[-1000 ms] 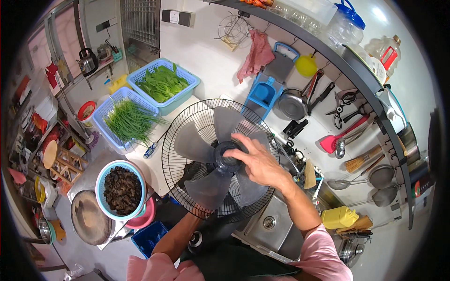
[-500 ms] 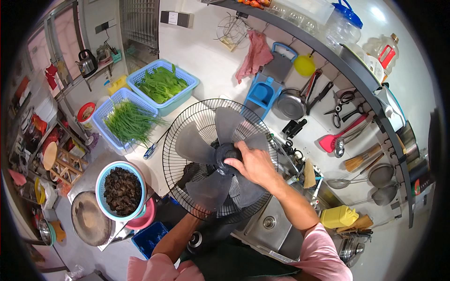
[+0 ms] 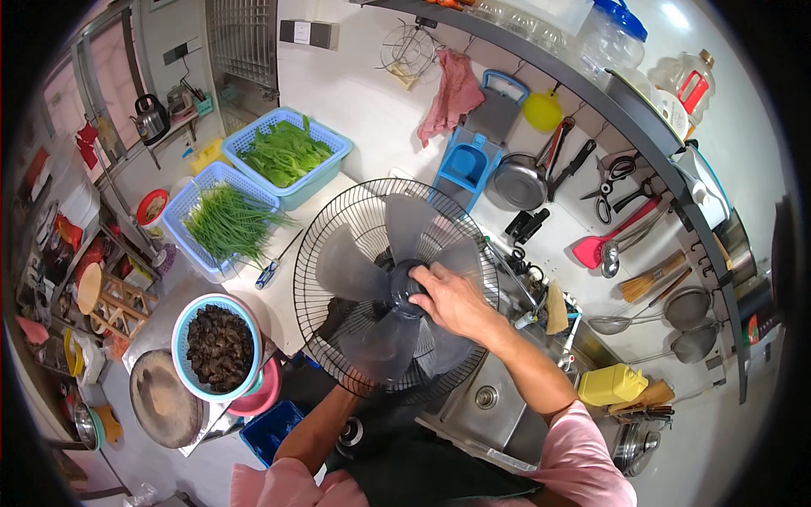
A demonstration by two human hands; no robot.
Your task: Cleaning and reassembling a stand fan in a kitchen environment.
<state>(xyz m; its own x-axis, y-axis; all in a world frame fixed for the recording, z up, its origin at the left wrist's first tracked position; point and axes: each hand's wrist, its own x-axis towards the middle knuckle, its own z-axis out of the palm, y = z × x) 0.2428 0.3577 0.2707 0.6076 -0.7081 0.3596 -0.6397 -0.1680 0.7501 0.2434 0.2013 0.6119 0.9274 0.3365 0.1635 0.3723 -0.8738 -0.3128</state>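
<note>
In front of me is an electric fan with its front cover off, showing grey translucent blades (image 3: 346, 262) inside a black wire guard (image 3: 306, 291). My right hand (image 3: 456, 304) reaches over the blades, its thumb and fingers closed round the dark hub knob (image 3: 405, 287) at their middle. My left forearm (image 3: 317, 427) goes up to the guard's lower edge; the left hand is behind the blades and guard, and its fingers are hidden.
Left of the fan are baskets of leafy greens (image 3: 287, 154) and green onions (image 3: 224, 221), and a bowl of dark soaked food (image 3: 220, 348). A steel sink (image 3: 456, 414) lies to the right. Utensils and a pan (image 3: 519, 182) hang on the wall under a shelf (image 3: 541, 59).
My right hand has turned a little round the hub, its fingers shifting their grip. The blades have turned slightly. The view has shifted a little.
</note>
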